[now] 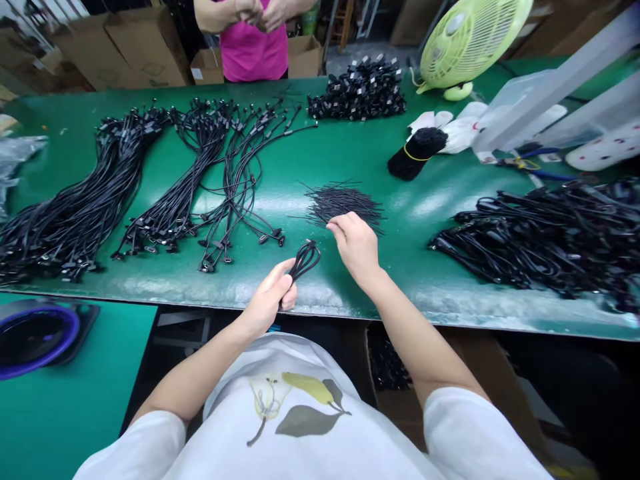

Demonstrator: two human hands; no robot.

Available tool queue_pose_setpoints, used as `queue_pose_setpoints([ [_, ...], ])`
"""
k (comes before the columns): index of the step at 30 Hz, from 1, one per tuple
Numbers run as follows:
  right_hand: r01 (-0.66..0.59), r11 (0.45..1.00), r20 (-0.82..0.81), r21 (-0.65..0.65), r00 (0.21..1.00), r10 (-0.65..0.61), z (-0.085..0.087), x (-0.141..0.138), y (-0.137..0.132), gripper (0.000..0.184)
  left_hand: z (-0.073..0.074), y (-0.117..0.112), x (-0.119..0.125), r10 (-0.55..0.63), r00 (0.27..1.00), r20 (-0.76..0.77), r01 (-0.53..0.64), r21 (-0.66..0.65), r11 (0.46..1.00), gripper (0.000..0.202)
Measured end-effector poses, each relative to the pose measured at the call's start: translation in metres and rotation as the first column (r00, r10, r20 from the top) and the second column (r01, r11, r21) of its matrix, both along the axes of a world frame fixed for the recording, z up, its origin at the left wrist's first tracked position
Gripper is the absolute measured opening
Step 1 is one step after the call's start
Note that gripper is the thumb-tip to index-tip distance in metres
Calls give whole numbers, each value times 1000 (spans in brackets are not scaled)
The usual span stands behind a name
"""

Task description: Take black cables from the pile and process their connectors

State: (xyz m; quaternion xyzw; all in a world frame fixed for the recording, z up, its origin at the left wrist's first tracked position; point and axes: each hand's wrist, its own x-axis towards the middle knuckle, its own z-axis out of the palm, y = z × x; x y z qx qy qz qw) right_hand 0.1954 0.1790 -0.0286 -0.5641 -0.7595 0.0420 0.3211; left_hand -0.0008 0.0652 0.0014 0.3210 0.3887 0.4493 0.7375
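**Left hand [267,300]:** fingers [285,283] closed around a looped black cable [305,261], the doubled loop rising out of the grip, just above the front edge of the green tabletop [300,160].

**Right hand [356,248]:** palm down, fingers [336,230] open and gently curved, just beside the loop (a strip of green shows between them), not gripping anything.

**Directly beyond the right fingers:** short thin black wires [343,207], lying in a loose, fanned heap on the tabletop.

**Left of the fingers:** long black cable bundles [75,220], laid side by side, with small connectors at their ends.

**Right of the fingers:** a tangled heap of black cables [545,233].

**Farther beyond the fingers:** a pile of small black connectors [357,90], a black bundle with a yellow tie [417,152], and a pale green fan [470,40] near the far edge.

**Past the tabletop, opposite the fingers:** a co-worker in a pink shirt [253,43], with hands [255,10] clasped (not touching any of the items above), standing before cardboard boxes [140,50].
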Motion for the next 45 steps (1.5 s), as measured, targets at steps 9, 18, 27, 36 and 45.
queue_pose_setpoints([
  [9,45,997,9,-56,999,-44,10,-6,-10,26,-2,-2,-2,31,999,25,-30,-22,999,61],
  [18,-546,754,-670,-365,717,195,5,-57,-80,20,-11,10,-4,207,976,-62,-195,156,968,53],
  [27,-403,914,90,52,913,397,18,-54,-87,25,-14,7,-19,168,901,-400,-42,307,951,43],
  [36,-820,545,735,176,478,481,43,-51,-75,24,-23,6,-35,-29,751,-659,270,267,925,28],
  [45,-902,427,884,63,249,396,53,-58,-85,24,-22,-3,-37,-249,947,-205,236,-82,968,27],
])
